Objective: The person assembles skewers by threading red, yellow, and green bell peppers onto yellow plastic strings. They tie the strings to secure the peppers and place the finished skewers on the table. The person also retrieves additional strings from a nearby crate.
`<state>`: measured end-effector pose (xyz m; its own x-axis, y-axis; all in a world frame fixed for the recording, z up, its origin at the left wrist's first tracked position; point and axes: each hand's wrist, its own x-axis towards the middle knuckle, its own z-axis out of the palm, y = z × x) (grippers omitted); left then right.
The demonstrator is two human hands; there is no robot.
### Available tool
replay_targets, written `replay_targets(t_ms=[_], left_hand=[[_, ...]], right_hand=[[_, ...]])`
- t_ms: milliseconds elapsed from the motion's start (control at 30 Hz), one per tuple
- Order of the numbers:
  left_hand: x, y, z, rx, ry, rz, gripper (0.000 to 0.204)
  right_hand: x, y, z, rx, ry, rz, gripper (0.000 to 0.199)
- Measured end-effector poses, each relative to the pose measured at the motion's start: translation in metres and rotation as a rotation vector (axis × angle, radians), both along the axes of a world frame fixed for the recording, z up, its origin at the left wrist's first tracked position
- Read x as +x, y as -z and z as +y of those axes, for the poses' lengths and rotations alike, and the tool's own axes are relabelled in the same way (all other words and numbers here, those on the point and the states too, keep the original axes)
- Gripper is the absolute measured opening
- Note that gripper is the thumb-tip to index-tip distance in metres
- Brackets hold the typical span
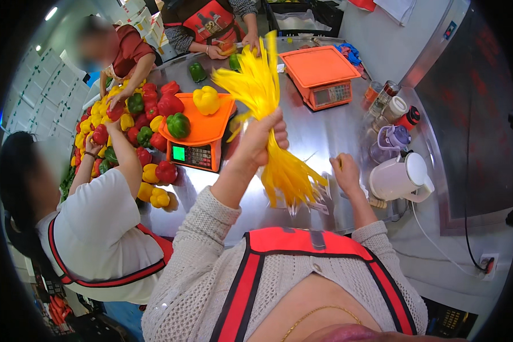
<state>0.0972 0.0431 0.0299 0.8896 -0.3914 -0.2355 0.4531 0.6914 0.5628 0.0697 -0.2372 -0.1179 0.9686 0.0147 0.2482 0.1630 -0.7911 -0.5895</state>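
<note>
My left hand (263, 137) is closed round the middle of a bundle of yellow plastic strips (290, 171), held up above the metal table (251, 219). The strips fan out above the fist and hang down below it, their lower ends close over the tabletop. My right hand (346, 174) is apart from the bundle, to its right, low over the table. Its fingers are curled in; whether they hold anything small is hidden. Under the hanging ends lie some thin, pale pieces (319, 206) that I cannot make out.
Left of my hands, an orange scale (202, 122) bears a yellow pepper (206, 101) and a green pepper (178, 125), beside a heap of peppers (148, 105). Another orange scale (319, 65) stands behind. A white kettle (396, 176) and several bottles line the right edge. Three people work around the table.
</note>
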Motion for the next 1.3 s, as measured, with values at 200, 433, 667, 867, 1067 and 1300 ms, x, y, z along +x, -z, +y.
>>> replay_targets(t_ms=[200, 433, 667, 867, 1067, 1300], left_hand=[[-0.008, 0.041, -0.018, -0.015, 0.059, 0.109, 0.017], [0.001, 0.049, -0.023, 0.047, 0.049, 0.130, 0.018], [0.033, 0.064, -0.023, 0.164, -0.034, 0.114, 0.015], [0.092, 0.080, -0.025, 0.203, -0.110, 0.072, 0.014], [0.184, 0.096, -0.018, 0.294, -0.211, -0.027, 0.016], [0.336, 0.157, 0.005, 0.799, -0.227, -0.167, 0.035]], right_hand=[[0.018, 0.035, -0.005, -0.099, 0.029, 0.062, 0.027], [0.052, 0.073, 0.003, -0.285, 0.001, 0.026, 0.021], [0.053, 0.097, 0.007, -0.330, -0.002, -0.164, 0.016], [0.053, 0.095, 0.007, -0.295, -0.012, -0.150, 0.015], [0.056, 0.095, 0.005, -0.273, -0.019, -0.121, 0.015], [0.057, 0.091, 0.006, -0.244, -0.031, -0.135, 0.017]])
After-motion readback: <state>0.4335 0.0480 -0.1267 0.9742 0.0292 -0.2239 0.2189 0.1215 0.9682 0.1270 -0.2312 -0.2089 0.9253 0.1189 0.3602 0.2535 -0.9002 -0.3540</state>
